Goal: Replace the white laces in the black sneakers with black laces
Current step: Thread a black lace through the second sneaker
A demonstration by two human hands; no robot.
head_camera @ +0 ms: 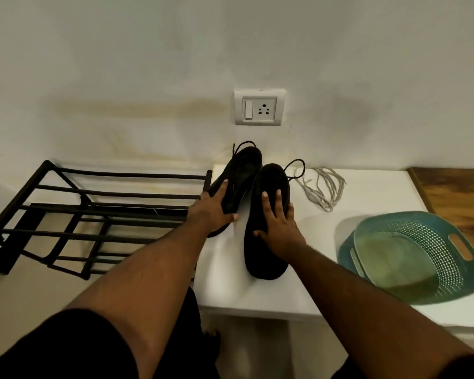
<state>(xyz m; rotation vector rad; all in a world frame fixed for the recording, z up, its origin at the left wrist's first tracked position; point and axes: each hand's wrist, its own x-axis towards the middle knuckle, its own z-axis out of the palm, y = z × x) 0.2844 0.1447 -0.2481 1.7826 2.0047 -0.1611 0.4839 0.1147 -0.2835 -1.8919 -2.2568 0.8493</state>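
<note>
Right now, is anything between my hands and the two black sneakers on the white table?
Nothing visible. The left hand rests directly on the left black sneaker, and the right hand on the right black sneaker. The loose white laces lie off to the right.

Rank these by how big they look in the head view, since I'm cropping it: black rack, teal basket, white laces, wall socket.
1. black rack
2. teal basket
3. white laces and wall socket: these look alike, so unranked.
</note>
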